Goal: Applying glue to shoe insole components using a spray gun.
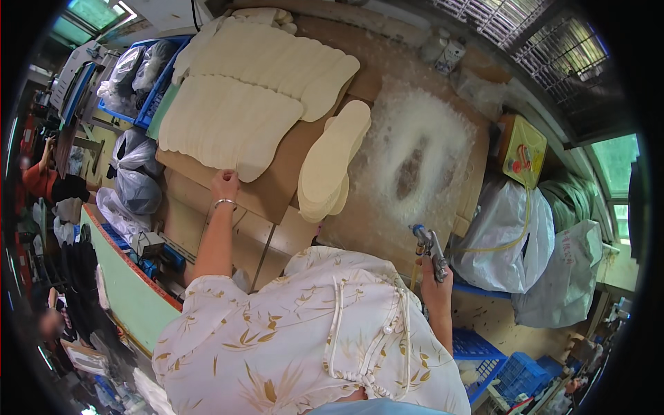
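Note:
My left hand [225, 185] is closed at the near edge of a row of overlapping cream insoles [228, 124], its fingertips pinching the end of one. Behind that row lies a second row of insoles [277, 62]. To the right, a small uneven stack of insoles [332, 162] rests on the brown board. In my right hand [437, 283] is a metal spray gun [430, 249] with a blue front end, pointing up and away to the left. Beyond it, a white spray-coated patch [387, 173] surrounds a bare brown shape like a shoe sole.
A yellow hose [494, 247] runs from the gun's side to a yellow container [522, 149] at the right. Large white sacks [501, 235] stand below it. At the left are a blue crate [155, 97] with wrapped bundles and a green-topped table [128, 290]. Other people are at the far left.

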The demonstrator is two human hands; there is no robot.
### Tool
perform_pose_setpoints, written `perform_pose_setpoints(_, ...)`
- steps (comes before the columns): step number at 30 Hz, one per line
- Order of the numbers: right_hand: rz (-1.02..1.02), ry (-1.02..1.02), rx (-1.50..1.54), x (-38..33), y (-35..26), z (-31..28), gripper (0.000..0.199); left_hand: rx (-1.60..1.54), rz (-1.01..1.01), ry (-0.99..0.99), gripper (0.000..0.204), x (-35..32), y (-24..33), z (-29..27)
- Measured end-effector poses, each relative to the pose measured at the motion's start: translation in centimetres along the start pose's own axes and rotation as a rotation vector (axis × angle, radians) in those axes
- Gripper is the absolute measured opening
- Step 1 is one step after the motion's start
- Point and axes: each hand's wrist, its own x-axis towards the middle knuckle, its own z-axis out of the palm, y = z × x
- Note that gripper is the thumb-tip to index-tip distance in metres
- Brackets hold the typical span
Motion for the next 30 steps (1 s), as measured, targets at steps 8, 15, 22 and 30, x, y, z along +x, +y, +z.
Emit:
perform_pose_setpoints(8, 0.048, 0.011, 0.030, 0.0, 0.3, -0.2, 0.020, -0.077, 0.416, -0.050, 0.040, -6.5, 7.0, 3.5)
perform_pose_setpoints(15, 0.048, 0.007, 0.057, 0.0, 0.1, -0.3, 0.018, 0.311, 0.562, -0.262, 0.078, -11.8, 14.3, 9.5)
perform_pose_setpoints(22, -0.046, 0.071, 0.088, -0.4, 1.6, -1.3, 0.018, 0.399, 0.737, 0.000, 0.056, -14.5, 15.8, 10.0)
perform_pose_setpoints(30, 0.001, 0.111, 0.090, -0.8, 4.4, -2.9, 0.022, -0.541, 0.585, -0.494, 0.025, -18.8, 19.4, 14.5)
